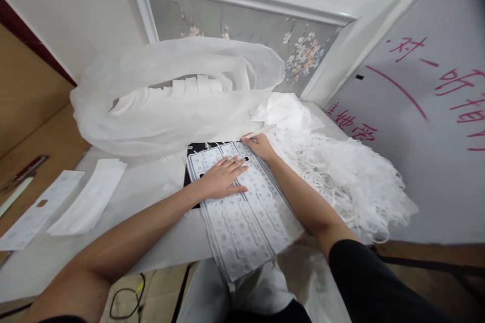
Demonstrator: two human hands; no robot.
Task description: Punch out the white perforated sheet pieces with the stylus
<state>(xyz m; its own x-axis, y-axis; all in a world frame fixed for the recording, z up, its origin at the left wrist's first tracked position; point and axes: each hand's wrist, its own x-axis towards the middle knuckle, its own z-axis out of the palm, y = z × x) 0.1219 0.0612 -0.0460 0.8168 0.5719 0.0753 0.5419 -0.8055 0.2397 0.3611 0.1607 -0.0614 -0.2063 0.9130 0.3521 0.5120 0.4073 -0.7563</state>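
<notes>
My left hand lies flat with fingers spread on a white sheet printed with rows of dots, squares and wavy lines. My right hand is closed at the sheet's far right edge, around a slim, pale, pen-like tool whose exact kind I cannot make out. Under the sheet's far and left edges shows a black mat. The near end of the sheet hangs over the table's front edge, above my lap.
Tangled white strips pile up on the right. A large loop of sheer white material lies at the back. Cut white pieces rest on the left near a red-handled tool. A whiteboard stands at right.
</notes>
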